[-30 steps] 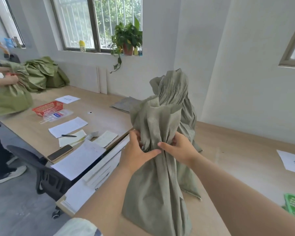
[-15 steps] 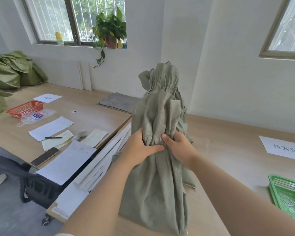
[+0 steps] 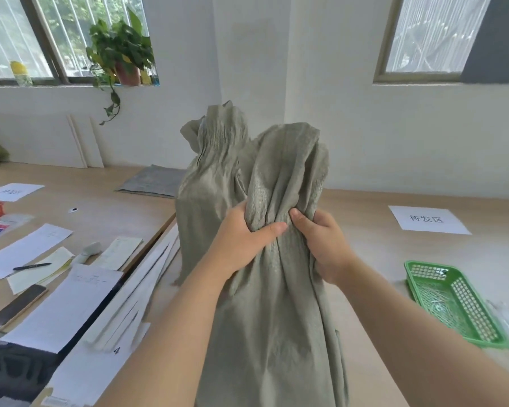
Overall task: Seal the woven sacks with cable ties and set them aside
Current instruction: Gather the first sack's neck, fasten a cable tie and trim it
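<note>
A grey-green woven sack stands upright on the wooden table right in front of me. Its top is bunched into a neck. My left hand clasps that neck from the left, thumb across the front. My right hand clasps it from the right, fingers wrapped behind. A second woven sack with a gathered top stands just behind and to the left. A green plastic basket with thin pale ties inside lies at the right.
A white paper label lies on the table at the right. Papers, a pen and a phone cover the left desk. A folded grey sack lies flat at the back. A potted plant sits on the windowsill.
My view has swung to the right, bringing the green basket and the paper label further in. Both hands kept hold of the sack's neck and the sack has come closer and rightwards.
</note>
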The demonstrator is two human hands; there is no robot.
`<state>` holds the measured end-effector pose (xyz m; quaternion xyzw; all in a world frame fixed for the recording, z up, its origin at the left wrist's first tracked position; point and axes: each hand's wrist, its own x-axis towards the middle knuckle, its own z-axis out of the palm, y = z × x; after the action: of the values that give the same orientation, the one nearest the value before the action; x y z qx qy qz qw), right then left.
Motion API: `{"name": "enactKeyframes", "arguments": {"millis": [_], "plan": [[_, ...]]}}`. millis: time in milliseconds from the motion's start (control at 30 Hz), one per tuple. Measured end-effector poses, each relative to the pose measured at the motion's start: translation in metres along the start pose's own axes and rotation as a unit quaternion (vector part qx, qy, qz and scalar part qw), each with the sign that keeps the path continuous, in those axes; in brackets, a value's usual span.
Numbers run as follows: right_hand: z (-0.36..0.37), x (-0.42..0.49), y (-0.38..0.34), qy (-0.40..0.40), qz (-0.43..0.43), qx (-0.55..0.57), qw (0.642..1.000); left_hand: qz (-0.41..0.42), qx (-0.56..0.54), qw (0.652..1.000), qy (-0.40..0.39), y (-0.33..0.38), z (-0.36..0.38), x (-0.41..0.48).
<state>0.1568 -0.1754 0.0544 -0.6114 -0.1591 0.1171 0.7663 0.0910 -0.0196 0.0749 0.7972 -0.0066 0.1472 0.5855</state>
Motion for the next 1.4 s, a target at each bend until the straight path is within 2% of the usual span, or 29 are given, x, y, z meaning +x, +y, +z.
{"name": "enactKeyframes", "arguments": {"millis": [367,633,800,933,1033,1167,1300,1400], "plan": [[-0.169,-0.038,-0.029,0.073,-0.018,-0.067,0.995,0.002,-0.026,0.999,-0.039,0.039,0.169,0.029],[-0.256,-0.049,-0.041,0.064,0.000,-0.102,0.993,-0.008,-0.046,0.998,-0.033,0.044,0.268,0.051],[-0.276,-0.050,-0.036,0.054,0.039,-0.075,0.995,-0.005,-0.047,0.998,-0.028,0.035,0.303,0.063],[-0.279,-0.035,-0.031,0.055,0.038,-0.036,0.997,0.002,-0.021,0.997,-0.076,0.023,0.321,0.078],[-0.279,-0.022,-0.028,0.117,0.039,-0.013,0.992,0.019,0.010,0.991,-0.135,0.013,0.330,0.087],[-0.283,-0.011,-0.024,0.212,0.031,0.012,0.977,-0.009,-0.019,0.980,-0.198,0.001,0.333,0.091],[-0.284,-0.003,-0.021,0.254,0.015,-0.051,0.966,-0.037,-0.042,0.981,-0.186,-0.004,0.334,0.099],[-0.290,0.001,-0.024,0.255,-0.004,-0.064,0.965,-0.005,0.018,0.982,-0.186,0.000,0.344,0.103]]}}
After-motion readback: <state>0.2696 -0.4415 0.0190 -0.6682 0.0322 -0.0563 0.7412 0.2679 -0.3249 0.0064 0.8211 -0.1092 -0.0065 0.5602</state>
